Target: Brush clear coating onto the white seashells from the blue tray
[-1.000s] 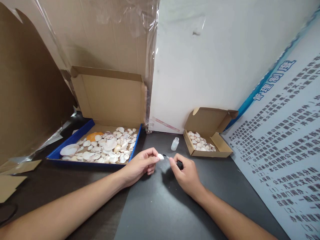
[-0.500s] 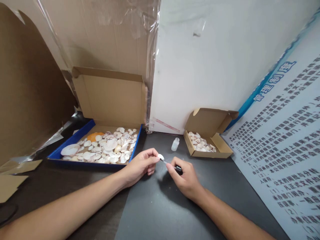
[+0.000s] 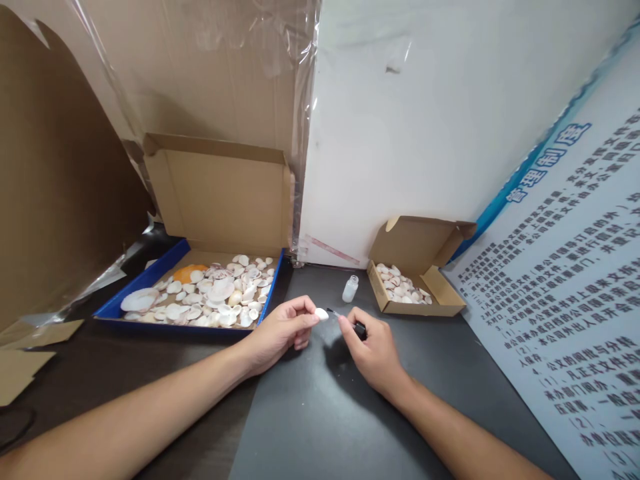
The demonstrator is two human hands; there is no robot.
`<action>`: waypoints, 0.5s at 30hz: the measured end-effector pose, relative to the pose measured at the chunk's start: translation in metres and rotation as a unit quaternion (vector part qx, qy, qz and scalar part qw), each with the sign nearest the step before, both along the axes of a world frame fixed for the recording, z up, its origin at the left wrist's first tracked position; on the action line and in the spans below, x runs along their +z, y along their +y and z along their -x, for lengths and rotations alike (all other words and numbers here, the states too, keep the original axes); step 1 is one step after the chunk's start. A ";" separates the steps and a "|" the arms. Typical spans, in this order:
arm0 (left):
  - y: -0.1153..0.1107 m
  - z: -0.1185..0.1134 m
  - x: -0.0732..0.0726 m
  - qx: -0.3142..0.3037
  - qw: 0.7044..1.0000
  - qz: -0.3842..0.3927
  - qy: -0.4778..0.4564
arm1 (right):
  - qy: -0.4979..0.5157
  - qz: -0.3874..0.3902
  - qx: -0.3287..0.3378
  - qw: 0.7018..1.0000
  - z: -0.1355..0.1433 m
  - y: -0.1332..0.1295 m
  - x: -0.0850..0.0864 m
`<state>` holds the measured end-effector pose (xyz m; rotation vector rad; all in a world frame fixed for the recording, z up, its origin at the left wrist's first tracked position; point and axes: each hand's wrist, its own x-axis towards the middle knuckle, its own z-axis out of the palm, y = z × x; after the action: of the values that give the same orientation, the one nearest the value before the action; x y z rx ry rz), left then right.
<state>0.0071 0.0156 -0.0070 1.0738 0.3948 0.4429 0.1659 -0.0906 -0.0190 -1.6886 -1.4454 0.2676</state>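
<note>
Left hand (image 3: 287,327): thumb and fingertips pinched narrow on one small white shell (image 3: 322,314), held by its near edge, clear of the surface. Right hand (image 3: 370,340): fingers curled round the black handle of a small brush (image 3: 360,330), its thin stem pointing left from my thumb. Dark tip lies right at the shell's right edge; whether it touches, I cannot tell.

Just beyond the right hand, a small clear bottle (image 3: 351,289), upright, uncapped, pale contents. Right of that, a small box (image 3: 420,309), lid raised, white shells heaped in its left part. Beyond and left of my left hand, a larger blue-sided tray (image 3: 175,325), brown lid standing up behind, many pale shells spread inside, plus an orange piece (image 3: 189,272) towards the back.

Below both hands, a grey mat (image 3: 310,413); dark table (image 3: 165,393) under my left forearm. Farther out: white board (image 3: 425,120) ahead, printed poster (image 3: 565,267) to the right.
</note>
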 end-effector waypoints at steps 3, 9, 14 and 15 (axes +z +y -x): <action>0.000 0.001 0.000 0.002 1.000 -0.004 -0.001 | 0.002 -0.001 0.045 0.999 0.000 -0.001 0.001; 0.001 0.001 -0.002 -0.006 1.000 -0.008 -0.001 | 0.003 0.006 0.023 1.000 0.000 0.000 0.000; 0.000 0.001 -0.001 -0.001 1.000 -0.008 -0.003 | 0.008 -0.006 0.050 0.999 -0.001 -0.001 0.001; 0.000 0.001 -0.001 -0.001 1.000 -0.009 -0.002 | 0.005 -0.010 0.070 0.997 0.000 -0.001 0.001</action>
<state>0.0065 0.0160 -0.0078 1.0904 0.3867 0.4472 0.1662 -0.0918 -0.0178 -1.5706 -1.5572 0.3365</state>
